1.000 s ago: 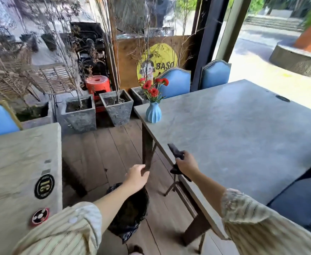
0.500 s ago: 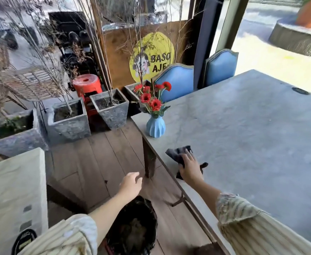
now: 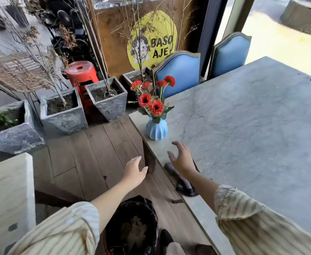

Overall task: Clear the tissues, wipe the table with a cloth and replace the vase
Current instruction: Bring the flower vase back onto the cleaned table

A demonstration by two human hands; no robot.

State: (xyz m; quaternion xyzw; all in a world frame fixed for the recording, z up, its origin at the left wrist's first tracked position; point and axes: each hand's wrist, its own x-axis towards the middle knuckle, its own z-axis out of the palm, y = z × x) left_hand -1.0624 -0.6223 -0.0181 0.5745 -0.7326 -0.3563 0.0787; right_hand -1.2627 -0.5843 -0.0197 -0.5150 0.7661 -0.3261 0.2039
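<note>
A ribbed blue vase (image 3: 156, 129) with red flowers stands near the left corner of the grey stone table (image 3: 252, 129). A dark cloth (image 3: 185, 183) lies crumpled at the table's left edge, partly hidden by my right forearm. My right hand (image 3: 182, 159) hovers open above the table, fingers spread, between the cloth and the vase, touching neither. My left hand (image 3: 135, 171) is open over the wooden floor beside the table leg and holds nothing. No tissues are visible on the table.
A black-lined bin (image 3: 132, 229) stands on the floor below my left arm. Grey concrete planters (image 3: 64, 115) line the floor beyond. Two blue chairs (image 3: 178, 74) sit at the table's far side. A second table (image 3: 5, 199) is at the left.
My right hand has let go of the cloth, which now lies at the table edge, and has moved forward toward the vase with fingers spread. The view has shifted closer to the vase.
</note>
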